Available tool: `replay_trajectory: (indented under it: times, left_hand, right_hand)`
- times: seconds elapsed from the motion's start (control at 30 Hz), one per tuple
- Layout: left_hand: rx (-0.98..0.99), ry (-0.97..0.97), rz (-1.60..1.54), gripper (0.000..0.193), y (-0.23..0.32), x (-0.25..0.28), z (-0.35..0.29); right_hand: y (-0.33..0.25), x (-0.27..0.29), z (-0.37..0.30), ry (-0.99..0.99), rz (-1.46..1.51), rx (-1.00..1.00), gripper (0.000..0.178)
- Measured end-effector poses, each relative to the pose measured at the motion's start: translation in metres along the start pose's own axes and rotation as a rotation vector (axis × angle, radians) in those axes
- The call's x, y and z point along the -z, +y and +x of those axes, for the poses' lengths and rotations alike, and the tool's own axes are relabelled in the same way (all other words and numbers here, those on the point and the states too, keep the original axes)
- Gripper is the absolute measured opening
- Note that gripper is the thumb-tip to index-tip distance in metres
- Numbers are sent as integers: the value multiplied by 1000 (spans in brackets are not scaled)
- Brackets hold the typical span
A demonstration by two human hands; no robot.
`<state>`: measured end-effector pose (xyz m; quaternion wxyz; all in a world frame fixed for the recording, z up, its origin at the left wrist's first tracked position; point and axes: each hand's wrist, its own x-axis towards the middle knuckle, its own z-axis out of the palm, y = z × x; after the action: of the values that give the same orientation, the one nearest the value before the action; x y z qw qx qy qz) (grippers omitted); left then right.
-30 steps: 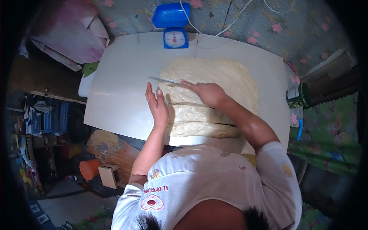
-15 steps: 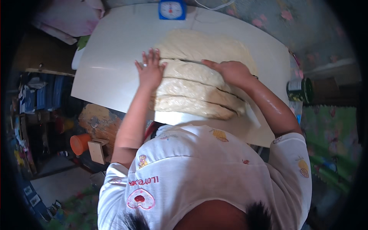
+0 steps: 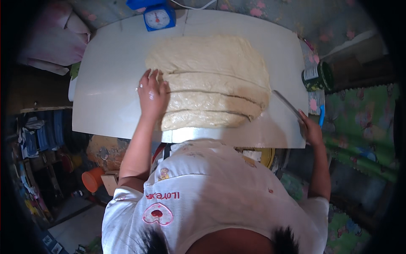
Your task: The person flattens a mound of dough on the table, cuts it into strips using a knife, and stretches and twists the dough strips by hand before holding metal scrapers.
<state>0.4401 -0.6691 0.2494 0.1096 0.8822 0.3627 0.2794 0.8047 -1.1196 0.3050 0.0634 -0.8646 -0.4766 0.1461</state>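
A wide, flat slab of pale dough (image 3: 211, 53) lies on the white tabletop. Several long cuts run across its nearer part, parting it into strips such as the nearest dough strip (image 3: 203, 120). My left hand (image 3: 153, 95) rests at the dough's left edge, fingers apart and slightly bent, wearing a ring. Off to the right, clear of the dough, my right hand (image 3: 312, 130) grips a long-bladed knife (image 3: 288, 103). Its blade points up and left toward the dough's right edge; the handle is mostly hidden in my fist.
A blue kitchen scale (image 3: 159, 18) with a round dial stands at the table's far edge. By the right edge is a dark green tub (image 3: 317, 77). A pinkish cloth (image 3: 57, 31) hangs at the far left. On the left, below table height, sits an orange bucket (image 3: 92, 179).
My right hand has drawn away from the dough to the right, bringing the knife blade into sight. The left hand has shifted slightly toward me along the dough's edge. The whole view has shifted.
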Motion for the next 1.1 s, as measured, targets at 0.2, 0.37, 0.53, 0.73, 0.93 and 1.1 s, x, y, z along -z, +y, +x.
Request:
replay_trajectory:
  times: [0.2,0.37,0.53,0.73,0.93,1.1]
  left_hand:
    - [515,-108,-232,53,8,2,4]
    - [503,-278,-281,41,5,13,-1]
    - [238,-230,-82,31,14,21,-13]
    - [155,-177,-14,25,16,34,-26]
    - [654,-314,-422,21,-20,54,-35]
    - [604,-348,-494,27,-46,59,-32]
  right_hand:
    - [-75,-11,52,269,267,68,53]
    - [-200,-23,160,-110,407,323,55]
    - [-315,-23,230,-273,-75,676,65]
    - [-334,-29,254,-239,-135,815,64]
    - [-207,11,213,-388,-165,403,60]
    - [-122,18,143,-286,-192,182,62]
